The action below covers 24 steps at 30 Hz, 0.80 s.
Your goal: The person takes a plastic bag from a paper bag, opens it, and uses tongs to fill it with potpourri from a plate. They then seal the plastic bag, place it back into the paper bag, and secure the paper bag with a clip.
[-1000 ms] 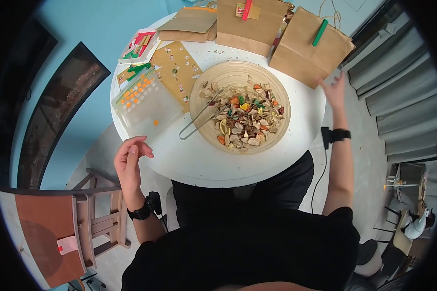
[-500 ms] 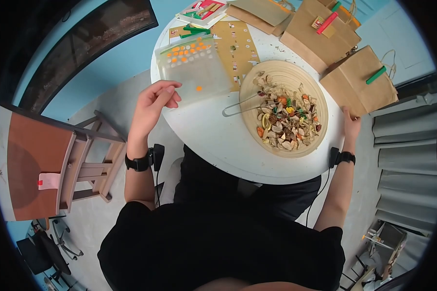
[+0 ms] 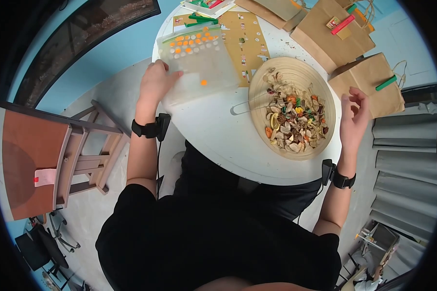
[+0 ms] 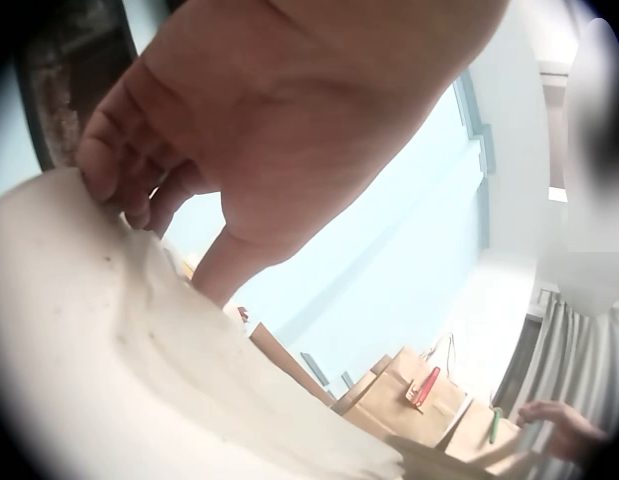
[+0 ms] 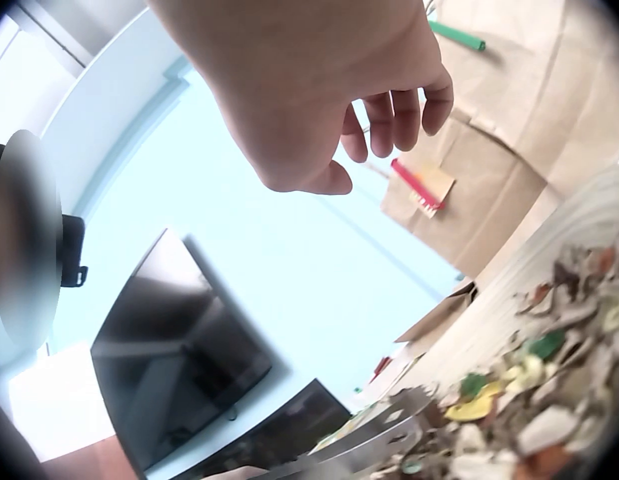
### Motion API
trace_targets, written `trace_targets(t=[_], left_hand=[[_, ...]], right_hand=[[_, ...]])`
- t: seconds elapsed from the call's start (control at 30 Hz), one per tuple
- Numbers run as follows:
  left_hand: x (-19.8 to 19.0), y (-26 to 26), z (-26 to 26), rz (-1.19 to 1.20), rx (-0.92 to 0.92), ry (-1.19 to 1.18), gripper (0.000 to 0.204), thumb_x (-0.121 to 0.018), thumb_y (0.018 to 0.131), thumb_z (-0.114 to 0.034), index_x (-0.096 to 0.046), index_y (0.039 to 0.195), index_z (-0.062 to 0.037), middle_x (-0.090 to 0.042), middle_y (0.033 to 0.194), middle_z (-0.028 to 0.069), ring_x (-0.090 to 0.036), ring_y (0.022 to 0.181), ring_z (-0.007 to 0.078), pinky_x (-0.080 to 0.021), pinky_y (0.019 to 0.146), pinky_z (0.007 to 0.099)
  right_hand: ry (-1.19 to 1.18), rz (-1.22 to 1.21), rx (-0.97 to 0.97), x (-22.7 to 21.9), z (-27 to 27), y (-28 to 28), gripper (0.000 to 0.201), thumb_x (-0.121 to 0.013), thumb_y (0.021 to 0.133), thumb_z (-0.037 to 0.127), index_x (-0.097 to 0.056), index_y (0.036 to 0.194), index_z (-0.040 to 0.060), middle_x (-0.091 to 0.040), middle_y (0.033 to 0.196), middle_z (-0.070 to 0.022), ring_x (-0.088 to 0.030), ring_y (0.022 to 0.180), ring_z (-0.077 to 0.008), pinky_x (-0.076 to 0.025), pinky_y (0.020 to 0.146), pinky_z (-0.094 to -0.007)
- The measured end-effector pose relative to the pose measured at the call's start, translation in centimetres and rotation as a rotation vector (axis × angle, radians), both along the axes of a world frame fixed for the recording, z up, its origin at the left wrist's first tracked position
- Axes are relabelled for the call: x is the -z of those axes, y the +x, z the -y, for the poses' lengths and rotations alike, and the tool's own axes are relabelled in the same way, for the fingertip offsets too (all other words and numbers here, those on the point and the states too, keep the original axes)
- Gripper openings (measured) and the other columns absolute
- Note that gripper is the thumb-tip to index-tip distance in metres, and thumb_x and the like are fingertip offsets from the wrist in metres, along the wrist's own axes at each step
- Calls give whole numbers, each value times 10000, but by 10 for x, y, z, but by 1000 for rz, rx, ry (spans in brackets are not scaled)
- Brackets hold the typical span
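My left hand is at the left edge of a translucent zip bag, its thumb reaching over the plastic. In the left wrist view a wide gap shows between the thumb and the bent fingers, whose tips meet the bag's edge. Orange and white dots mark the bag's upper part. My right hand is raised with loosely bent fingers and holds nothing. It overlaps a brown paper bag with a green clip. Between the hands, a round wooden tray holds potpourri.
Metal tongs lean over the tray's left rim. Another paper bag with a red clip stands behind it. A sticker sheet lies partly under the zip bag. Green clips lie at the back left of the white table.
The head view has swung left. My left hand has moved from before the zip bag to its left edge. My right hand reached the right paper bag, then lifted back from it.
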State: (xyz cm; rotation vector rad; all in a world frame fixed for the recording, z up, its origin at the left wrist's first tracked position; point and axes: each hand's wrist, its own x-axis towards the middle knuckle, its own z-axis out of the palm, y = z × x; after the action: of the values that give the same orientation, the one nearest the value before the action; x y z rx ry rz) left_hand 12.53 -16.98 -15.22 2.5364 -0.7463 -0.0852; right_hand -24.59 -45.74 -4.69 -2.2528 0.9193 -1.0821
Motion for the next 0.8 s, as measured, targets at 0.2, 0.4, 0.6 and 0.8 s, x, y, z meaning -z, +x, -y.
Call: trace_targets(t=[0.2, 0.4, 0.6, 0.8], left_hand=[[-19, -7, -6, -14, 58, -118, 220, -712, 878, -195, -630, 898, 8, -691, 892, 125, -701, 843, 274, -532, 719, 377], [-35, -22, -30, -513, 412, -917, 163, -594, 916, -95, -475, 824, -33, -704, 893, 113, -693, 883, 208, -541, 730, 326], [-102, -101, -47, -1059, 442, -1440, 142, -592, 724, -84, -452, 731, -60, -692, 836, 223, -700, 721, 315, -577, 757, 371], [-91, -102, -38, -1150, 633, -1354, 157, -572, 685, -69, -416, 697, -70, -614, 748, 140, -563, 658, 212, -464, 632, 292]], right_hand=[[-34, -25, -167, -10, -43, 29, 185, -680, 943, 110, -651, 1119, 59, -655, 1132, -65, -596, 1036, -181, -472, 861, -326], [42, -27, -375, -20, -71, 53, 128, -666, 937, 76, -660, 1057, 34, -672, 1100, -68, -626, 999, -191, -473, 841, -310], [141, 203, -581, -43, -93, 85, 146, -617, 984, 82, -685, 1106, 40, -692, 1130, -59, -640, 1029, -167, -489, 870, -312], [813, 40, -945, -44, -105, 73, 141, -620, 1006, 68, -673, 1111, -9, -711, 1058, -41, -646, 901, -84, -511, 780, -237]])
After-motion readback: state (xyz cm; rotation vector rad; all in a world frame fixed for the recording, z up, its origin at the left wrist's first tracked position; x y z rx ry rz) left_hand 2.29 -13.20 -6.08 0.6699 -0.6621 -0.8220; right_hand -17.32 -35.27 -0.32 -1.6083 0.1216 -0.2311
